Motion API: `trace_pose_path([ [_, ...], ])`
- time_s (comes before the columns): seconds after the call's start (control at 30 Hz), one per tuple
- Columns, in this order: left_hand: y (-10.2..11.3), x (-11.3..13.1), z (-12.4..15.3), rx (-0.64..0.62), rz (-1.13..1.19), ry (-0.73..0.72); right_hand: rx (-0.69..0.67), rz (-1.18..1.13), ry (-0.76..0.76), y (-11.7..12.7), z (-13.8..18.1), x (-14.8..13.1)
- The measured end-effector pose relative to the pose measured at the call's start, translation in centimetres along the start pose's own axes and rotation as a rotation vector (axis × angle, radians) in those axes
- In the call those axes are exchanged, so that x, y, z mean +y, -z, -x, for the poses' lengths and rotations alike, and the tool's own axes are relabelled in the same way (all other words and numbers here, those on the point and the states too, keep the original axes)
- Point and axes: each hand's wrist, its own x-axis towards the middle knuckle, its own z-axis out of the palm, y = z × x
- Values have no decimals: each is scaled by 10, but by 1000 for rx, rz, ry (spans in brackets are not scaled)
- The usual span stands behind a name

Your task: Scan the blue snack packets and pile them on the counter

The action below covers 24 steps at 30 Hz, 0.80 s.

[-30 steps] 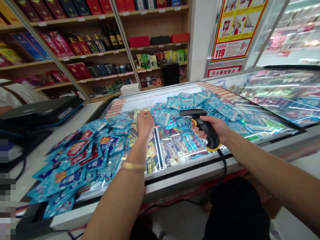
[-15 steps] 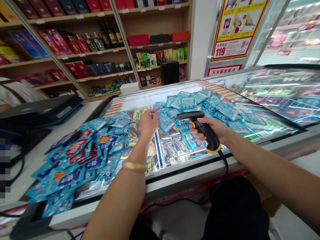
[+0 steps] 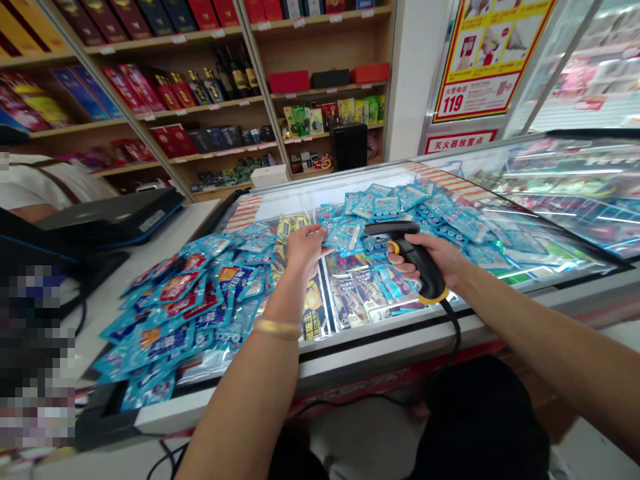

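Note:
My right hand (image 3: 443, 257) is wrapped round the grip of a black and yellow barcode scanner (image 3: 417, 260), whose head points left. Just left of the scanner, my left hand (image 3: 306, 248) pinches the edge of a blue snack packet (image 3: 345, 236), with its pale printed side showing. A gold bangle (image 3: 278, 328) circles my left wrist. Behind the held packet, more blue packets (image 3: 387, 207) lie spread on the glass freezer top (image 3: 300, 193). Nearer on the left is a heap of blue packets with red and dark labels (image 3: 167, 340).
A black electronic device (image 3: 120, 213) stands on the white counter at left, with a person in a white top (image 3: 50, 183) behind it. Shelves (image 3: 215, 107) of boxes and bottles line the back. The scanner's cable (image 3: 456, 333) hangs over the freezer's front edge.
My left hand has lifted a blue packet, which is now tilted up before the scanner. The scanner stays in my right hand. The whole view has shifted slightly.

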Motion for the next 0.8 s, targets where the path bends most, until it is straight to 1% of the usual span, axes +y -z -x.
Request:
trace_pose_path([
  [0.03,7,4,1,-7,27,14,-1,-13,1,-3,-3,1],
  [0.07,17,9,1,-8,38,-4,-5,-24,0,-7,-6,2],
  [0.1,28,14,1,4,34,-54,-10,-34,-1,-11,-11,4],
  [0.13,42,20,1,32,13,-131,-18,-42,-6,-16,-17,6],
  [0.2,75,32,2,146,-83,-351,-45,-54,-27,-29,-30,12],
  [0.27,109,45,3,290,-255,-585,-87,-61,-70,-44,-45,19],
  [0.3,126,50,4,350,-368,-673,-110,-64,-95,-51,-54,23],
  [0.37,155,56,6,446,-617,-779,-160,-72,-141,-67,-70,31],
  [0.4,167,57,7,460,-745,-791,-184,-79,-160,-74,-77,35],
  [0.43,177,56,8,447,-866,-783,-204,-87,-180,-81,-84,40],
  [0.5,191,51,10,326,-1059,-720,-231,-100,-220,-91,-96,47],
  [0.57,198,43,12,168,-1157,-645,-239,-105,-257,-97,-104,53],
  [0.63,200,37,15,74,-1175,-612,-241,-104,-283,-98,-109,57],
  [0.7,201,34,17,53,-1156,-630,-244,-101,-292,-96,-110,59],
  [0.8,201,36,17,105,-1146,-685,-234,-92,-271,-93,-109,58],
])
